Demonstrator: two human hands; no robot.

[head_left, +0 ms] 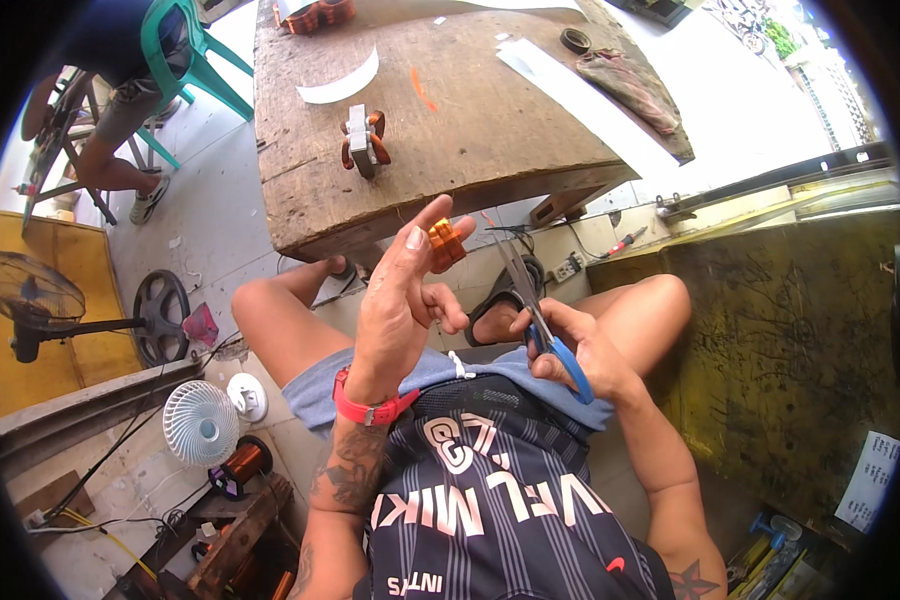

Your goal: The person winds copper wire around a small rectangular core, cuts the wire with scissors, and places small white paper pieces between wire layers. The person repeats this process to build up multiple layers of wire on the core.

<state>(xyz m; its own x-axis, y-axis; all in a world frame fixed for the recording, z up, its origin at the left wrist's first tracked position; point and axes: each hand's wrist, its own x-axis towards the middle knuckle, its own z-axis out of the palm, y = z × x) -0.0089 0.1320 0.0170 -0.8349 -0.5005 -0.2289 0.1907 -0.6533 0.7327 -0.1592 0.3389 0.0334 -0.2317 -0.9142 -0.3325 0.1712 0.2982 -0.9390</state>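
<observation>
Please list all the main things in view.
Wooden table: 1, brown, upper centre
Wound core: 1, grey and orange, table's near half
Strips: at least 2, white, table
Tape roll: 1, black, table's right
Cloth: 1, brownish, table
Copper coil: 1, orange, centre
Scissors: 1, blue handles, centre
Plastic chair: 1, green, upper left
Co-worker: 1, dark clothing, upper left
Pedestal fan: 1, black, left
Small fan: 1, white, lower left
Wire spool: 1, copper, lower left
Left hand: 1, bare, holding coil
Right hand: 1, bare, holding scissors
</observation>
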